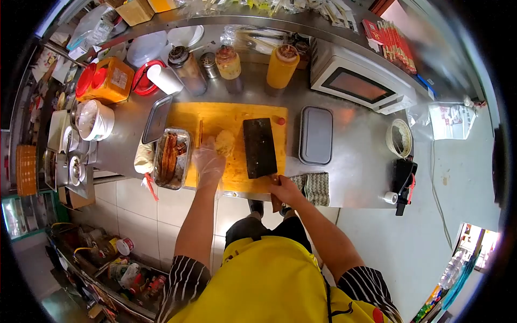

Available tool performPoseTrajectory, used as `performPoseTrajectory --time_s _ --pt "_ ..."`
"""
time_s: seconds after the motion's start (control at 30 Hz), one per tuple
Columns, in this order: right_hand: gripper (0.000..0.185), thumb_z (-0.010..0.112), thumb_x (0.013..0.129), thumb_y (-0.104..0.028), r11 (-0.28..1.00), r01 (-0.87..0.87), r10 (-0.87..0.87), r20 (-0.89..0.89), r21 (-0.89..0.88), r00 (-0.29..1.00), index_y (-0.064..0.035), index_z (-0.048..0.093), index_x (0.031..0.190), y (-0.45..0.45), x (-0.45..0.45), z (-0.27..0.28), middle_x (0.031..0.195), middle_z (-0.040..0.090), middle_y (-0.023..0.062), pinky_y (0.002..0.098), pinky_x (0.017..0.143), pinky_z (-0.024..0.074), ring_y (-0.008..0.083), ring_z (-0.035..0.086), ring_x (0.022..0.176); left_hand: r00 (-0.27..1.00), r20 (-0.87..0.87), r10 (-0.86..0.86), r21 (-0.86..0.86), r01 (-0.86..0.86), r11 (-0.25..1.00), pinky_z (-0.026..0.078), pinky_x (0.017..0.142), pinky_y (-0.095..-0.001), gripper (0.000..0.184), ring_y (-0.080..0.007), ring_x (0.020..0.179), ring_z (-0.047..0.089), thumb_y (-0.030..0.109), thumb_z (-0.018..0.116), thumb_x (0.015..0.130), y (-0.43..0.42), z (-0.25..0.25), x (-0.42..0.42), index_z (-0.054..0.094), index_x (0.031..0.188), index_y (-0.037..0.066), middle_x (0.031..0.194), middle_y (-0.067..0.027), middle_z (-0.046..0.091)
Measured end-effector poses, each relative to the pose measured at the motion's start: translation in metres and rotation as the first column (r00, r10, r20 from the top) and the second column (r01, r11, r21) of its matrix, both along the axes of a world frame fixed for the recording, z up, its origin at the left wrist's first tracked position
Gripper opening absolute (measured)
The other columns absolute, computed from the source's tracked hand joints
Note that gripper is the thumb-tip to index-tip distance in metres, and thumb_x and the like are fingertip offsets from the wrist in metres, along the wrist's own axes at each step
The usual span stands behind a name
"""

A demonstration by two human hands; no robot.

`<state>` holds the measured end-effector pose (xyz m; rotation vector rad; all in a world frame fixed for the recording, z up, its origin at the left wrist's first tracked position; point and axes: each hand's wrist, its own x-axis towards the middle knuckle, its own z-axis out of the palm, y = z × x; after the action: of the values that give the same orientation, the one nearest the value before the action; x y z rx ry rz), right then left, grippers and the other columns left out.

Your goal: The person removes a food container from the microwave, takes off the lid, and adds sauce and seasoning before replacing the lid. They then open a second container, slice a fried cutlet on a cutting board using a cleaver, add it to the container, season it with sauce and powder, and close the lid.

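My right hand is closed on the wooden handle of a wide dark cleaver, whose blade lies over the right part of the yellow cutting board. In a clear plastic glove, my left hand is at a pale, roundish piece of food on the board; its fingers are too blurred to tell their grip. Left of that hand, a metal tray holds long reddish-brown pieces of meat. A thin brown stick lies near my left fingers. Beyond the blade is a small red spot.
A lidded grey container and folded cloth are right of the board. Sauce bottles line the back, beside a white microwave. A white tub stands left; a bowl sits far right.
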<state>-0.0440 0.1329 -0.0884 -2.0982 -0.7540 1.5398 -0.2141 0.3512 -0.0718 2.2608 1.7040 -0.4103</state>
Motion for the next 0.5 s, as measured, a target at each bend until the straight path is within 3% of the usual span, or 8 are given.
performPoseTrajectory --time_s 0.03,0.1,0.13,0.2,0.3,0.4,0.5 --pt "0.037 0.067 0.083 -0.027 0.992 0.122 -0.124 -0.178 -0.024 0.976 0.0011 0.054 0.104 0.000 0.003 -0.004 0.077 0.062 0.0140 0.0414 0.071 0.0540 0.0275 0.067 0.081 0.989 0.132 -0.068 0.033 0.064 0.997 0.049 0.094 -0.0412 0.055 -0.0319 0.107 0.063 0.028 0.074 0.082 -0.005 -0.008 -0.004 0.056 0.131 0.011 0.122 -0.0158 0.063" --pt "0.031 0.065 0.086 -0.019 0.941 0.340 -0.311 -0.414 -0.004 0.856 0.0015 0.053 0.106 -0.006 0.005 0.009 0.079 0.063 0.0134 0.0400 0.066 0.0551 0.0245 0.067 0.074 0.901 0.382 -0.205 0.126 0.169 0.978 0.048 0.096 -0.0428 0.061 -0.0343 0.109 0.061 0.022 0.076 0.080 -0.020 -0.030 -0.014 0.053 0.135 0.009 0.121 -0.0192 0.062" --pt "0.028 0.064 0.088 -0.016 0.897 0.442 -0.384 -0.522 -0.016 0.761 0.0017 0.052 0.107 -0.010 0.004 0.022 0.080 0.063 0.0131 0.0393 0.063 0.0557 0.0230 0.067 0.071 0.886 0.418 -0.198 0.160 0.143 0.977 0.048 0.097 -0.0420 0.064 -0.0344 0.111 0.060 0.018 0.077 0.079 -0.028 -0.030 -0.016 0.051 0.137 0.008 0.121 -0.0201 0.062" --pt "0.022 0.062 0.091 -0.011 0.905 0.419 -0.355 -0.421 0.068 0.835 0.0018 0.051 0.105 -0.019 0.004 0.035 0.080 0.063 0.0111 0.0362 0.057 0.0566 0.0197 0.067 0.061 0.852 0.490 -0.187 0.227 0.083 0.970 0.047 0.099 -0.0403 0.072 -0.0346 0.114 0.058 0.010 0.077 0.076 -0.041 -0.033 -0.014 0.047 0.141 0.006 0.123 -0.0218 0.060" --pt "0.023 0.063 0.092 -0.015 0.919 0.363 -0.331 -0.202 0.151 0.922 0.0019 0.051 0.101 -0.032 -0.001 0.050 0.077 0.062 0.0100 0.0355 0.052 0.0547 0.0191 0.067 0.058 0.732 0.680 0.052 0.000 -0.071 0.997 0.047 0.100 -0.0357 0.081 -0.0307 0.115 0.057 0.005 0.078 0.075 -0.036 -0.037 -0.014 0.041 0.147 0.005 0.126 -0.0232 0.058" --pt "0.020 0.062 0.092 -0.014 0.965 0.245 -0.244 -0.029 0.092 0.969 0.0016 0.052 0.098 -0.037 0.001 0.065 0.074 0.061 0.0096 0.0349 0.051 0.0518 0.0178 0.065 0.057 0.609 0.767 0.204 -0.207 -0.066 0.976 0.049 0.095 -0.0327 0.079 -0.0260 0.112 0.058 -0.001 0.078 0.072 -0.029 -0.035 -0.016 0.044 0.143 0.001 0.122 -0.0180 0.060" --pt "0.018 0.062 0.091 -0.014 0.956 0.275 -0.273 -0.035 0.102 0.961 0.0002 0.053 0.096 -0.043 0.000 0.070 0.071 0.059 0.0088 0.0343 0.049 0.0495 0.0161 0.061 0.056 0.559 0.821 0.115 -0.116 -0.034 0.993 0.051 0.090 -0.0329 0.063 -0.0232 0.106 0.060 0.000 0.078 0.073 -0.022 -0.033 -0.015 0.055 0.131 0.001 0.115 -0.0139 0.063"
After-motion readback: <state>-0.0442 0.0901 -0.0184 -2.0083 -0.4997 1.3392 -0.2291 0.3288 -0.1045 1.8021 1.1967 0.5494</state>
